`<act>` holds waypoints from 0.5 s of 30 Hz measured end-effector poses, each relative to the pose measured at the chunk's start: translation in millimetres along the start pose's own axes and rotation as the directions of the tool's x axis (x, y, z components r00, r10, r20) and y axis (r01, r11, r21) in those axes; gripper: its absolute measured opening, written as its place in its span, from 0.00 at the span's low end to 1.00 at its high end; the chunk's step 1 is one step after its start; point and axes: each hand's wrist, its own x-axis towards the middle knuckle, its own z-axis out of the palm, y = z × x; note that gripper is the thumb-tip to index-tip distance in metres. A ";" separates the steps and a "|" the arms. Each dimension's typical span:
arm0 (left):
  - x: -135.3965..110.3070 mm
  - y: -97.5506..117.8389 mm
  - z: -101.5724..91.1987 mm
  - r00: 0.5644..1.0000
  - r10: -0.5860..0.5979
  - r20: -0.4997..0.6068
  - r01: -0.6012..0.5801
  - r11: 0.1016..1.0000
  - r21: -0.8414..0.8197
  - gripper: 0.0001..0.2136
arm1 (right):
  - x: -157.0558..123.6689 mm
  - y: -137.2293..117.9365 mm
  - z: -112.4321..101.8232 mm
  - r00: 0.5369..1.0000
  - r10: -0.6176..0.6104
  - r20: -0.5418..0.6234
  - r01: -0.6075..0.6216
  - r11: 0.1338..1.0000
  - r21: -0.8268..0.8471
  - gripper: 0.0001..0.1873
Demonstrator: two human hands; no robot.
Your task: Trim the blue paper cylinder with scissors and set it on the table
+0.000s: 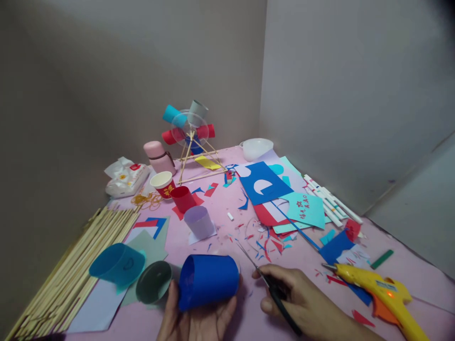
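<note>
1. The left hand [194, 319] lies at the near edge of the pink worktop [220, 213], palm up, its grip closed around a blue paper cup [208, 282] that rests on its side with the open mouth facing left.
2. The right hand [302, 303] sits just right of the blue paper cup, its grip closed on the dark handles of a pair of scissors [265, 279]; the blades point far-left, close to the cup's right end.
3. Just left of the blue paper cup lie a grey cup [154, 282] and a light blue cup [117, 265], both on their sides.
4. A bundle of wooden sticks [78, 265] lies along the left edge.
5. A yellow glue gun [380, 291] lies at the near right, nozzle pointing left.
6. Farther back, a lilac cup [199, 221] and a red cup [183, 198] stand among paper scraps.
7. A stick-built wheel model [190, 135] carrying coloured cups stands at the far centre.
8. White markers [330, 201] lie at the right, beside cut paper sheets [265, 184].
</note>
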 end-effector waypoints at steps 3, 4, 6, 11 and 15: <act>0.9 -2.3 1.4 1.000 -0.005 0.026 0.006 1.000 -0.007 0.22 | 1.0 3.6 1.7 1.000 0.003 -0.020 -0.003 0.999 0.039 0.17; 0.8 -3.1 1.7 0.999 -0.009 0.039 0.009 1.000 -0.010 0.23 | 1.2 4.8 2.8 1.000 0.002 -0.030 0.000 0.998 0.058 0.17; 0.4 -4.8 2.2 0.999 -0.018 0.051 0.019 1.000 -0.016 0.23 | 1.5 6.7 5.9 0.999 0.001 -0.036 0.003 0.994 0.107 0.20; -0.4 -10.4 5.4 0.997 -0.038 -0.066 0.037 0.999 -0.019 0.22 | 2.8 7.8 14.3 0.997 0.013 -0.071 0.006 0.965 0.261 0.25; -0.9 -17.0 11.2 0.996 -0.084 -0.038 0.083 0.996 -0.022 0.19 | 4.0 5.5 16.9 0.994 0.034 -0.103 0.009 0.921 0.389 0.22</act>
